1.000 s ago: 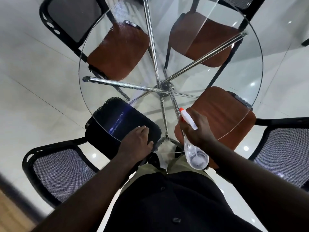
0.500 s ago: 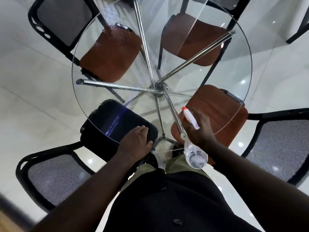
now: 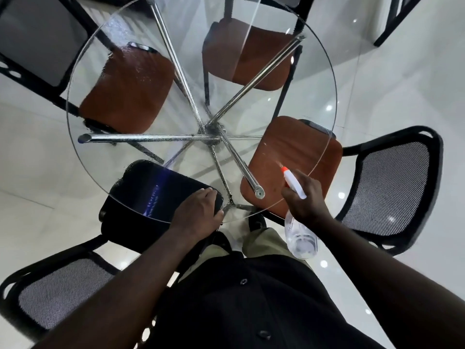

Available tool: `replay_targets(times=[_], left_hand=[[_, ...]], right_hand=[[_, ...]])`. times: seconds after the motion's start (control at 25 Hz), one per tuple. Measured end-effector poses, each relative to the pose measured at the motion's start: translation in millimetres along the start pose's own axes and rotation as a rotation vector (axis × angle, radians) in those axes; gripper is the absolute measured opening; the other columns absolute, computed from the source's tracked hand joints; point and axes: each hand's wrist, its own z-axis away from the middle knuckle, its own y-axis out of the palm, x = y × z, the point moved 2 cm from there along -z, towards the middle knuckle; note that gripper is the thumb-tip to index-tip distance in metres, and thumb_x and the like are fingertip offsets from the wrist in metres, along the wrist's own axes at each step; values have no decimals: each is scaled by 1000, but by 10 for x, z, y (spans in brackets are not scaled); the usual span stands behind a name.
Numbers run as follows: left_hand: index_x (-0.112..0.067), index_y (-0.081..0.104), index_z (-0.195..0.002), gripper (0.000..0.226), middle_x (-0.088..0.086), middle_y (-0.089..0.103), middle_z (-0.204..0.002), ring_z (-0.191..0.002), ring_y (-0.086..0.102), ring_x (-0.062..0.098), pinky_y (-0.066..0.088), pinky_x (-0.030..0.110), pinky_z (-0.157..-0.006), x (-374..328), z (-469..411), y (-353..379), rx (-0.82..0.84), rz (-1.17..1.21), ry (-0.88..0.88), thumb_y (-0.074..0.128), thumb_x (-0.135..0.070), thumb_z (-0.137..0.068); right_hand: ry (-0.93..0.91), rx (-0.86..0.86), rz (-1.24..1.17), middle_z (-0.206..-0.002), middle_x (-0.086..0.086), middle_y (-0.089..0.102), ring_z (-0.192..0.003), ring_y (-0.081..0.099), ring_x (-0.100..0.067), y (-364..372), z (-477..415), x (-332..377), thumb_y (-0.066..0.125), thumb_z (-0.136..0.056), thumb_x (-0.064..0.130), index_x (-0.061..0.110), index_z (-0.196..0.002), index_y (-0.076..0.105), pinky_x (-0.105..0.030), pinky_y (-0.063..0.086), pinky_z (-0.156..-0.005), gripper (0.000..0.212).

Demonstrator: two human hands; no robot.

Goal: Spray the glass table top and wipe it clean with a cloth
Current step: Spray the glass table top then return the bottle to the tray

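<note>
- While the right hand (image 3: 303,197) is wrapped tight round the neck of a clear spray bottle (image 3: 300,238), the orange nozzle (image 3: 284,169) sticks out past the knuckles and points up and away over the round glass worktop (image 3: 83,79).
- That bottle's long axis runs on a slant: its clear body hangs below and behind the hand, off the near rim of the glass, and its white head rises forward of the hand.
- Ahead of the nozzle lies glass that looks dry, over the brown seat (image 3: 297,152); droplets speckle the far-left part of the pane and the chrome struts (image 3: 151,138), so I judge spraying is the step in hand, with the right-hand stretch next.
- Off to the other side, the left hand (image 3: 198,212) rests palm down, fingers (image 3: 207,195) loosely spread, on the near edge of the worktop above a black seat cushion (image 3: 141,187).
- Whether a cloth sits under that palm I cannot tell; none shows anywhere in the view.
- The coming move turns on aim: the unsprayed glass lies forward and slightly left of the right hand, along the nozzle's line, so that hand is the nearer one.
- One risk, as a judgement: the nozzle sits close to the rim, so mist could overshoot onto the chair (image 3: 392,190) beside it.
</note>
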Motion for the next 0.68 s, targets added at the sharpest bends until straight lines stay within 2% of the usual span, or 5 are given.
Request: replay_targets(times=[0.2,0.32,0.4,0.56,0.68], left_hand=[[-10,53,-142,54,7,54,-147,-142,43,21,36,34,-115,11,19,-1,10,-16,39,60,-41,-98],[-10,53,-141,53,7,54,-146,-141,44,21,38,35,-114,15,26,-2,27,-30,70,59,-41,-99],[-10,53,-141,53,7,55,-145,-139,46,21,39,35,-113,16,23,5,36,-42,86,59,-42,-99],[-10,54,-139,51,7,56,-144,-138,47,22,41,36,-111,-18,1,20,58,-51,104,60,-41,-99],[-10,54,-137,50,7,56,-142,-136,47,22,42,37,-110,-75,-39,26,64,-61,105,61,-41,-98]], right_hand=[[65,-23,-13,-70,-1,60,-63,57,-20,-4,248,-75,65,-84,10,13,-79,58,-35,45,-62,10],[71,-54,-6,-63,3,48,-56,43,-10,6,411,-49,63,-83,2,16,-72,47,-24,34,-55,24],[73,-59,18,-62,0,47,-56,41,-11,9,512,-58,60,-82,5,14,-72,45,-28,33,-55,20],[41,25,70,-74,1,60,-67,57,-22,19,635,-117,63,-82,12,13,-82,59,-37,42,-62,5],[-8,67,66,-69,9,54,-62,50,-11,58,692,-114,66,-82,-3,31,-77,52,-34,37,-61,36]])
